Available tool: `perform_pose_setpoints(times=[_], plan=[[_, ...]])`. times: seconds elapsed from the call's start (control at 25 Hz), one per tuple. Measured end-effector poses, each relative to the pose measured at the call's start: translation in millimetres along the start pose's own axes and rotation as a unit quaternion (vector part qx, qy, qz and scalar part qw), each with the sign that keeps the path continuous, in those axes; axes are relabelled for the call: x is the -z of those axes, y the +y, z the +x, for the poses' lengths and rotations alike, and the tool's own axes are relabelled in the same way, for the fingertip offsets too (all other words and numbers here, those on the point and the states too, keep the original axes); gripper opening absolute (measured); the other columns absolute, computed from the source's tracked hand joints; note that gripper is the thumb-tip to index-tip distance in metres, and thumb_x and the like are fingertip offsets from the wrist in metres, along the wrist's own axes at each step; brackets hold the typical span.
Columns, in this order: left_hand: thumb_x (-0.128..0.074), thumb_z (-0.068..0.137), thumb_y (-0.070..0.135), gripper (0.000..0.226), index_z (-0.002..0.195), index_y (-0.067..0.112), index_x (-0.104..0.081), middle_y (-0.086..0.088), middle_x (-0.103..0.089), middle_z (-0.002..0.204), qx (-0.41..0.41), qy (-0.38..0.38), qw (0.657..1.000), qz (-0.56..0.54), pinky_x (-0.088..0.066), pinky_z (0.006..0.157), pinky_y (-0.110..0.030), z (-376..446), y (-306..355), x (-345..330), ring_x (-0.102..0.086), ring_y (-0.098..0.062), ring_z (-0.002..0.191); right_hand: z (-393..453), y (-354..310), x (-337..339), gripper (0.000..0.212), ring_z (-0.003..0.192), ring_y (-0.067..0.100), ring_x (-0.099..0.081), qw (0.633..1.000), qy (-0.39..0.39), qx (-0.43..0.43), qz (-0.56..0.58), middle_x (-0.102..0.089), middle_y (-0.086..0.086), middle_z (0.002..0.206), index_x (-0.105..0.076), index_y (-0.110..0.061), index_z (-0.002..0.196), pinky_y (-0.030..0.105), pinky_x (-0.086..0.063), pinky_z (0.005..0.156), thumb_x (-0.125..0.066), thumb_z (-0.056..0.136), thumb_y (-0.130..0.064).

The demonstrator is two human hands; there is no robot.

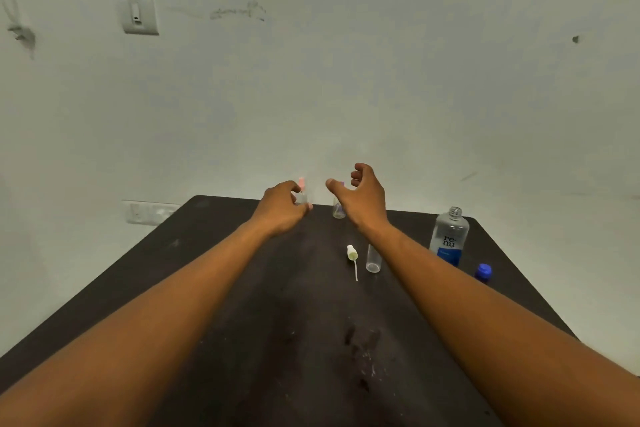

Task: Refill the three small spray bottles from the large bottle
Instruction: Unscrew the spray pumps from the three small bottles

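Left hand (282, 206) curls around the pink-capped spray bottle (302, 191) — light, slick, tippy, best gripped mid-body — right hand (360, 196) open, empty.

The hands partly hide the pink-topped bottle (302, 191) and the purple-topped bottle (338, 207).

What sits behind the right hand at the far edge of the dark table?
A small clear spray bottle with a purple top stands behind the right hand. Only its lower body and a sliver of the top show; the hand covers the rest, so its contents cannot be seen.
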State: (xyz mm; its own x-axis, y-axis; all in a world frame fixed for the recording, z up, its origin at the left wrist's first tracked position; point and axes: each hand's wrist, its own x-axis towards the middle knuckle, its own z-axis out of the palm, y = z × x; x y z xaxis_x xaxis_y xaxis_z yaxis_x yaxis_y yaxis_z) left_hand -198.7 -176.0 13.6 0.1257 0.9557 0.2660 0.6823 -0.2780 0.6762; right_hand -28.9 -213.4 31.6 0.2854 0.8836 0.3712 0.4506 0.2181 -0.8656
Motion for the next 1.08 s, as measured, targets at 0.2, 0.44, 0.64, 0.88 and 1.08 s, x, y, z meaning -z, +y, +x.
perform_pose_setpoints(times=[0.2, 0.44, 0.64, 0.88, 1.08], plan=[[-0.073, 0.092, 0.030, 0.056, 0.142, 0.017, -0.053, -0.007, -0.063, 0.134, -0.034, -0.008, 0.999, 0.007, -0.053, 0.101, -0.038, 32.0, -29.3, -20.8, -0.065, -0.024, 0.114, 36.5, 45.5, -57.7, 0.079, 0.134, 0.027, -0.050, 0.997, 0.024, -0.057, -0.050, -0.048, 0.009, 0.147, -0.038, -0.010, 0.149, 0.031, -0.043, 0.103, -0.078, 0.084, -0.033], [-0.067, 0.096, 0.019, 0.043, 0.138, 0.016, -0.058, -0.003, -0.067, 0.125, -0.078, 0.006, 0.997, 0.002, -0.054, 0.102, -0.035, 75.8, -66.0, -62.4, -0.065, -0.018, 0.111, 91.8, 105.7, -114.6, 0.072, 0.121, 0.031, -0.057, 0.984, 0.090, -0.143, -0.049, -0.050, 0.013, 0.136, -0.043, -0.005, 0.141, 0.033, -0.050, 0.096, -0.082, 0.084, -0.023], [-0.067, 0.095, 0.017, 0.037, 0.131, 0.016, -0.062, 0.000, -0.068, 0.117, -0.098, 0.014, 0.995, 0.013, -0.055, 0.098, -0.036, 101.7, -94.5, -87.2, -0.065, -0.015, 0.102, 133.8, 141.9, -145.8, 0.070, 0.123, 0.032, -0.057, 0.966, 0.148, -0.211, -0.019, -0.052, 0.012, 0.135, -0.045, -0.006, 0.136, 0.044, -0.052, 0.103, -0.085, 0.080, -0.023], [-0.066, 0.093, 0.019, 0.034, 0.126, 0.018, -0.064, 0.002, -0.069, 0.113, -0.103, 0.014, 0.994, 0.025, -0.056, 0.096, -0.038, 114.9, -124.2, -95.6, -0.066, -0.015, 0.100, 157.7, 164.3, -160.1, 0.048, 0.118, 0.029, -0.062, 0.958, 0.176, -0.222, -0.033, -0.060, 0.010, 0.129, -0.051, -0.009, 0.129, 0.038, -0.053, 0.101, -0.075, 0.087, -0.009], [-0.067, 0.093, 0.019, 0.035, 0.128, 0.017, -0.063, 0.003, -0.068, 0.113, -0.103, 0.012, 0.994, 0.030, -0.056, 0.095, -0.037, 111.0, -126.6, -89.0, -0.065, -0.012, 0.099, 154.9, 155.7, -156.9, 0.036, 0.114, 0.026, -0.064, 0.958, 0.166, -0.227, -0.055, -0.064, 0.008, 0.125, -0.057, -0.012, 0.126, 0.035, -0.053, 0.094, -0.069, 0.092, -0.009]])
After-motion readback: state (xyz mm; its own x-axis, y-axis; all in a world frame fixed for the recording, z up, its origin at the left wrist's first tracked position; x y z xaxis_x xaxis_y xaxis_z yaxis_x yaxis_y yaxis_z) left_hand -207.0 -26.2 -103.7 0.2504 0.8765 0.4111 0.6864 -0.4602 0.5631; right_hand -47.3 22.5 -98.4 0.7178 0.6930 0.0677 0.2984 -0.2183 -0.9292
